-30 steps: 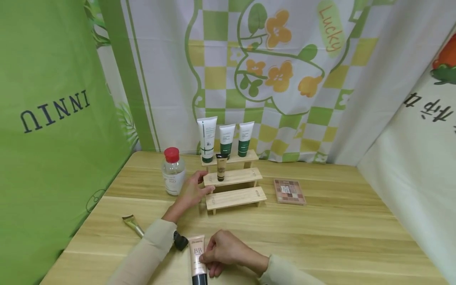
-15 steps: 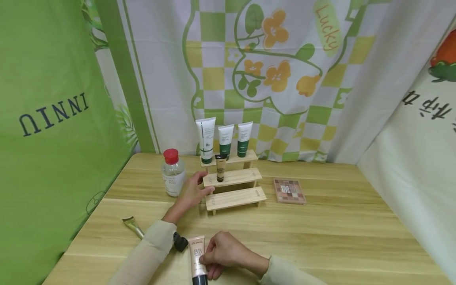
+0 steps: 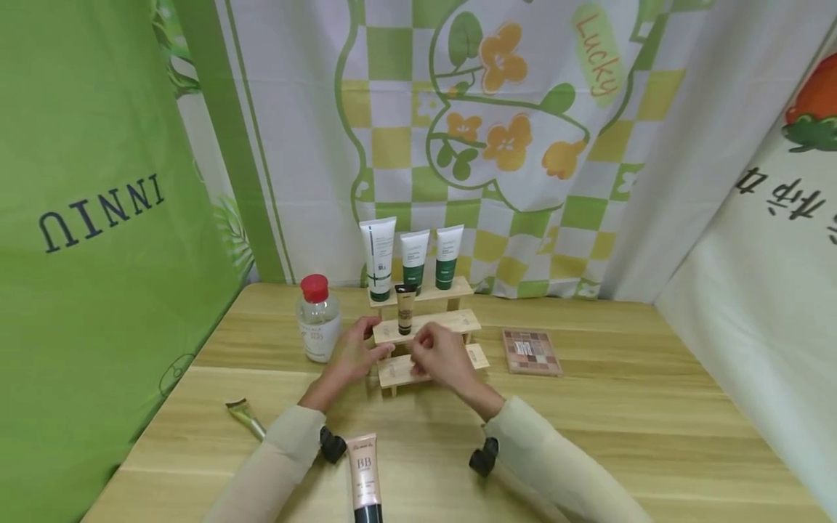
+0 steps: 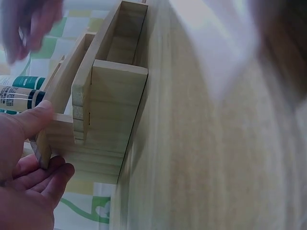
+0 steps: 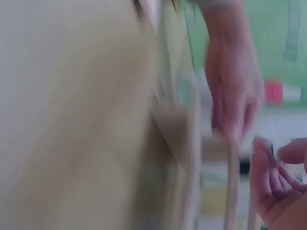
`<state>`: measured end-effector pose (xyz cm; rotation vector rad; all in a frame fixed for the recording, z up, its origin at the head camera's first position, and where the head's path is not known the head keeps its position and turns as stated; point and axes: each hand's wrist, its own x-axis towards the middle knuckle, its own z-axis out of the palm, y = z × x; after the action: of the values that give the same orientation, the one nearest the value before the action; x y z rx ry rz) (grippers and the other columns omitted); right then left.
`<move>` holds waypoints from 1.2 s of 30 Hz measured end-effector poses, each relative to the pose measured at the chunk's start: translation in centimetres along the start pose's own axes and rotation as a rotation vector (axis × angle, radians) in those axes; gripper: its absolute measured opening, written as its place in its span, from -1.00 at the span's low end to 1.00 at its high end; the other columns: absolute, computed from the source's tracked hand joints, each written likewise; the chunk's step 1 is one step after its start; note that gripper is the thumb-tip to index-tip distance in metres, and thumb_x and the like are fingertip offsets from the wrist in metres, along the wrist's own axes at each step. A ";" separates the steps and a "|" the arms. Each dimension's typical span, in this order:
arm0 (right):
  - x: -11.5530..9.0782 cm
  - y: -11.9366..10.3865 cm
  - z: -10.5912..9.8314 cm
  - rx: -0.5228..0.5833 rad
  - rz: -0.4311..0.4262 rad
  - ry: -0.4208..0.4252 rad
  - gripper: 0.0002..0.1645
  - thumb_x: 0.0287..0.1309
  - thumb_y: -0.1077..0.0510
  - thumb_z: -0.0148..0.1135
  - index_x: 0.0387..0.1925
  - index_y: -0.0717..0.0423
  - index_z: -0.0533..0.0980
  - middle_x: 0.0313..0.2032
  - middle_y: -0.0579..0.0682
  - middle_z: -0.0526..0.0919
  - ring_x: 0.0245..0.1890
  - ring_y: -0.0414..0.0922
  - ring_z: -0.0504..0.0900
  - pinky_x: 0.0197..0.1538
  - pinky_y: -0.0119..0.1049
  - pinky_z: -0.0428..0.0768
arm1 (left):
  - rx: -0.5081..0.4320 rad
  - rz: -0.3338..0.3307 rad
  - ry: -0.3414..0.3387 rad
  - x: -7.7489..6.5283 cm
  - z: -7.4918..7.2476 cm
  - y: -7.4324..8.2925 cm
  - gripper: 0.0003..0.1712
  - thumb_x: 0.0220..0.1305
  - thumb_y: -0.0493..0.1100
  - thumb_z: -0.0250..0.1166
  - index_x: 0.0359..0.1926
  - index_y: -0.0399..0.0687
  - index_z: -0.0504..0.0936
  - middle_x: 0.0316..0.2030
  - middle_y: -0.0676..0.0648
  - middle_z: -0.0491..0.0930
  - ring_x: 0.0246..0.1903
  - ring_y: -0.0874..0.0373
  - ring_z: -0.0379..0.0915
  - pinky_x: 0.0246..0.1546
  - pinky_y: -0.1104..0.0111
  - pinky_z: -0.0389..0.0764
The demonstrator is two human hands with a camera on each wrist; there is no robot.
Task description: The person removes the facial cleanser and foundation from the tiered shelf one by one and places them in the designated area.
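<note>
My left hand grips the left end of the middle step of a wooden display stand; in the left wrist view, the thumb lies on top and the fingers curl beneath. A small beige tube with a black cap and dark top stands on that step. Over the lowest step hovers my right hand, just in front of the small tube. Its fingers are bent, and the blurred right wrist view shows the thumb apart from the fingers with nothing visible held. A pink BB cream tube lies near the front edge.
White-and-green tubes stand on the top step. A clear bottle with a red cap is left of the stand. An eyeshadow palette lies to its right. A gold-handled brush lies at front left.
My right hand has let go of the BB cream tube, which stays on the table, and moved forward to the stand. The left hand keeps its grip in place.
</note>
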<state>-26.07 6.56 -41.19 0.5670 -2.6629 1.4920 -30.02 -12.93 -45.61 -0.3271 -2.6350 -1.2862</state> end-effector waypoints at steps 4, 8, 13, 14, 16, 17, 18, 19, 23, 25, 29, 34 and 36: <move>3.6 0.2 -2.0 -0.129 -0.037 0.158 -0.57 0.24 0.07 0.31 0.00 0.26 0.46 -0.25 0.13 0.65 -0.32 -0.05 0.68 -0.34 -0.19 0.67 | 0.001 0.009 -0.011 0.3 -0.2 0.0 -0.32 0.14 -0.14 0.47 0.22 -0.30 0.43 0.16 -0.32 0.51 0.09 -0.20 0.51 0.09 0.06 0.56; 4.9 0.0 -2.3 -0.140 -0.049 0.115 -0.37 0.21 0.02 0.35 0.19 0.26 0.40 -0.06 0.18 0.62 -0.18 0.01 0.69 -0.26 -0.20 0.69 | 0.005 0.004 -0.019 0.1 -0.2 0.0 -0.33 0.14 -0.14 0.47 0.21 -0.31 0.44 0.15 -0.32 0.52 0.08 -0.20 0.52 0.08 0.06 0.57; 5.1 -0.4 -1.3 -0.167 -0.106 0.126 -0.62 0.19 0.08 0.37 -0.05 0.22 0.51 -0.21 0.10 0.67 -0.32 -0.07 0.70 -0.37 -0.31 0.65 | 0.018 0.021 -0.008 -0.1 0.0 -0.2 -0.34 0.13 -0.14 0.48 0.19 -0.28 0.45 0.14 -0.32 0.53 0.06 -0.19 0.53 0.05 0.07 0.59; 5.0 -0.4 -1.2 -0.179 -0.114 0.133 -0.69 0.20 0.09 0.36 -0.13 0.19 0.52 -0.26 0.08 0.67 -0.36 -0.11 0.68 -0.41 -0.33 0.62 | 0.018 0.024 -0.007 -0.1 0.0 -0.2 -0.34 0.12 -0.14 0.48 0.19 -0.28 0.45 0.14 -0.32 0.53 0.06 -0.19 0.53 0.05 0.07 0.59; 5.0 -0.4 -1.0 -0.196 -0.119 0.143 -0.78 0.20 0.10 0.36 -0.26 0.13 0.51 -0.36 0.02 0.66 -0.44 -0.16 0.64 -0.47 -0.35 0.56 | 0.021 0.032 -0.007 -0.1 0.1 -0.2 -0.34 0.13 -0.13 0.48 0.19 -0.29 0.45 0.14 -0.33 0.54 0.06 -0.19 0.54 0.04 0.07 0.59; 4.9 -0.4 -1.0 -0.200 -0.127 0.147 -0.80 0.21 0.10 0.35 -0.30 0.11 0.50 -0.39 0.01 0.65 -0.47 -0.19 0.61 -0.49 -0.35 0.53 | 0.021 0.032 -0.008 0.0 0.1 -0.3 -0.34 0.13 -0.13 0.48 0.19 -0.29 0.45 0.14 -0.32 0.53 0.06 -0.19 0.53 0.05 0.07 0.59; 4.8 -0.5 -1.0 -0.202 -0.132 0.151 -0.81 0.21 0.09 0.34 -0.32 0.09 0.50 -0.42 -0.01 0.65 -0.50 -0.20 0.59 -0.51 -0.35 0.51 | 0.019 0.034 -0.007 0.0 0.1 -0.3 -0.34 0.13 -0.14 0.47 0.19 -0.29 0.45 0.13 -0.33 0.54 0.07 -0.20 0.53 0.05 0.06 0.58; 4.6 -0.5 -1.1 -0.198 -0.142 0.152 -0.81 0.22 0.09 0.34 -0.34 0.08 0.50 -0.44 -0.01 0.65 -0.52 -0.21 0.58 -0.53 -0.34 0.49 | 0.020 0.033 -0.007 0.1 0.1 -0.3 -0.34 0.13 -0.14 0.47 0.19 -0.29 0.45 0.13 -0.33 0.54 0.07 -0.20 0.53 0.06 0.06 0.58; 2.6 -0.9 -1.9 -0.178 -0.201 0.112 -0.80 0.20 0.08 0.35 -0.38 0.05 0.48 -0.45 -0.02 0.64 -0.49 -0.18 0.60 -0.48 -0.32 0.55 | 0.016 -0.006 -0.024 0.3 0.1 -0.1 -0.35 0.15 -0.14 0.46 0.21 -0.27 0.44 0.13 -0.32 0.54 0.10 -0.20 0.49 0.10 0.04 0.55; 1.0 -1.2 -2.4 -0.182 -0.229 0.064 -0.78 0.19 0.07 0.36 -0.41 0.03 0.47 -0.47 -0.05 0.62 -0.47 -0.17 0.60 -0.44 -0.33 0.55 | 0.015 -0.021 -0.029 0.3 0.1 -0.1 -0.34 0.15 -0.14 0.46 0.22 -0.26 0.43 0.13 -0.32 0.54 0.11 -0.20 0.49 0.10 0.03 0.54; -2.5 -1.9 -2.7 -0.206 -0.234 -0.069 -0.78 0.19 0.07 0.36 -0.44 -0.01 0.47 -0.51 -0.15 0.56 -0.49 -0.22 0.55 -0.43 -0.38 0.51 | 0.018 -0.021 -0.031 0.1 0.0 -0.2 -0.33 0.16 -0.12 0.45 0.23 -0.26 0.42 0.14 -0.34 0.52 0.11 -0.22 0.49 0.10 0.04 0.55; -6.0 -1.9 -2.1 -0.183 -0.185 -0.249 -0.80 0.20 0.03 0.34 -0.43 0.01 0.51 -0.53 -0.20 0.56 -0.54 -0.30 0.48 -0.47 -0.43 0.47 | 0.021 -0.018 -0.036 0.2 -0.2 0.0 -0.32 0.16 -0.11 0.45 0.24 -0.26 0.41 0.14 -0.34 0.52 0.12 -0.21 0.48 0.12 0.03 0.53; -7.0 -1.8 -1.7 -0.123 -0.148 -0.322 -0.80 0.21 0.05 0.33 -0.43 0.04 0.53 -0.53 -0.18 0.59 -0.55 -0.31 0.50 -0.49 -0.45 0.47 | 0.027 -0.012 -0.037 0.3 -0.1 0.1 -0.31 0.15 -0.10 0.46 0.23 -0.26 0.42 0.13 -0.33 0.53 0.12 -0.20 0.48 0.12 0.04 0.53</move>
<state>-19.23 9.22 -40.27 1.0488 -2.8389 1.2813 -30.26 -12.95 -45.38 -0.3344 -2.6863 -1.2588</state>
